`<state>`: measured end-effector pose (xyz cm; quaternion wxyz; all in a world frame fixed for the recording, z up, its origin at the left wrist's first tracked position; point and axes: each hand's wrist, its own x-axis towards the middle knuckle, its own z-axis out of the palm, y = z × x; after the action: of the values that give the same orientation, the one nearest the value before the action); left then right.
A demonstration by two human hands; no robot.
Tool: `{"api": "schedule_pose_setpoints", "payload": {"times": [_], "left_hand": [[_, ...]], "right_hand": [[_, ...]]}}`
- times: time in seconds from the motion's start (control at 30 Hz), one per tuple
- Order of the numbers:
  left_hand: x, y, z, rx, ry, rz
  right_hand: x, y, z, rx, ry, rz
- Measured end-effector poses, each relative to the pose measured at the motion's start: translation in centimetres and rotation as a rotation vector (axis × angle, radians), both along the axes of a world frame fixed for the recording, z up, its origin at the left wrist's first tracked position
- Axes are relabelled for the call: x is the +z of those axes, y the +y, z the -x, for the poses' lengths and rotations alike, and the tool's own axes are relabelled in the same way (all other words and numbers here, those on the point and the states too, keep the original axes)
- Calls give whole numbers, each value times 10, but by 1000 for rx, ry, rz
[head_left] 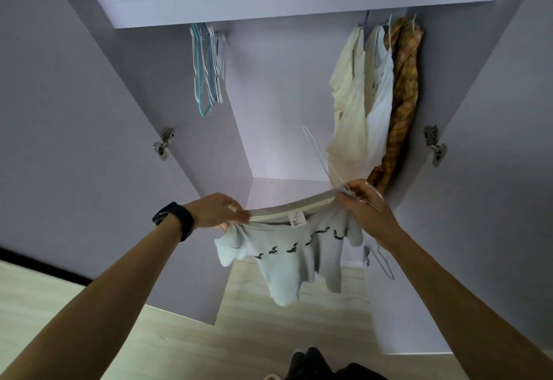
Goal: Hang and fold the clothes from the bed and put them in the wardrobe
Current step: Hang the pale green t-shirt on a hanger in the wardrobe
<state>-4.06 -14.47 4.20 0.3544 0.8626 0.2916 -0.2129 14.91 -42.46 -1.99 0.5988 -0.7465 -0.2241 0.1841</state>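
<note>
My left hand pinched one side of the neckline of the grey T-shirt. My right hand gripped the other side together with a white hanger. That held the collar stretched, I judged, so the hanger could slip in, just in front of the open wardrobe beside the hung clothes.

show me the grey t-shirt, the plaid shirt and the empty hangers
grey t-shirt (287, 266), head view, front panel below the printed row
plaid shirt (404, 95), head view, middle of the hanging fabric
empty hangers (206, 71), head view, middle of the bunch
</note>
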Motion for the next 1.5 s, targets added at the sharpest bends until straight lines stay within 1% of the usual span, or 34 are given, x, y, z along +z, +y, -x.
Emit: {"api": "schedule_pose_setpoints", "payload": {"times": [0.03,0.1,0.2,0.23,0.27,0.33,0.37,0.43,0.5,0.57,0.7,0.73,0.8,0.9,1.0,1.07,1.13,1.2,1.3,1.4,1.5], "left_hand": [[0,0,0,-21,-6,-32],[1,-2,-2,2,-95,-56],[10,-12,-12,196,-341,95],[15,-16,-18,228,-414,106],[21,-21,-24,214,-463,67],[32,-31,-37,106,-514,-80],[37,-35,-42,46,-528,-151],[48,-42,-51,-36,-540,-233],[58,-46,-58,-87,-525,-260],[67,-46,-64,-114,-505,-259],[87,-43,-69,-135,-480,-211],[93,-41,-69,-140,-480,-195],[105,-39,-68,-143,-489,-162],[124,-35,-66,-128,-527,-138],[140,-34,-61,-88,-588,-119],[147,-33,-56,-65,-618,-78],[152,-32,-51,-29,-639,-41],[157,-28,-44,50,-676,-21],[161,-16,-33,205,-768,19],[159,-7,-23,252,-765,-114],[155,3,-16,358,-788,-240]], "right_hand": [[-2,-2,-1,-4,3,5],[-7,-4,-2,-23,31,34],[-14,-7,-4,-54,76,89],[-14,-8,-4,-67,106,105],[-12,-8,-5,-88,145,112],[-4,-8,-6,-168,197,67],[4,-7,-7,-231,197,9],[27,-5,-7,-376,208,-145],[59,-4,-8,-463,305,-309],[90,-1,-11,-451,456,-486],[142,12,-18,-331,582,-817],[151,18,-20,-304,607,-870],[164,28,-21,-244,629,-902],[171,44,-19,-163,654,-834],[162,57,-17,-146,596,-743],[148,62,-19,-160,506,-637],[132,63,-22,-159,384,-475],[116,64,-23,-120,277,-309],[96,56,-24,-75,149,-127],[94,50,-28,-63,27,-36],[100,50,-33,-15,-122,34]]}}
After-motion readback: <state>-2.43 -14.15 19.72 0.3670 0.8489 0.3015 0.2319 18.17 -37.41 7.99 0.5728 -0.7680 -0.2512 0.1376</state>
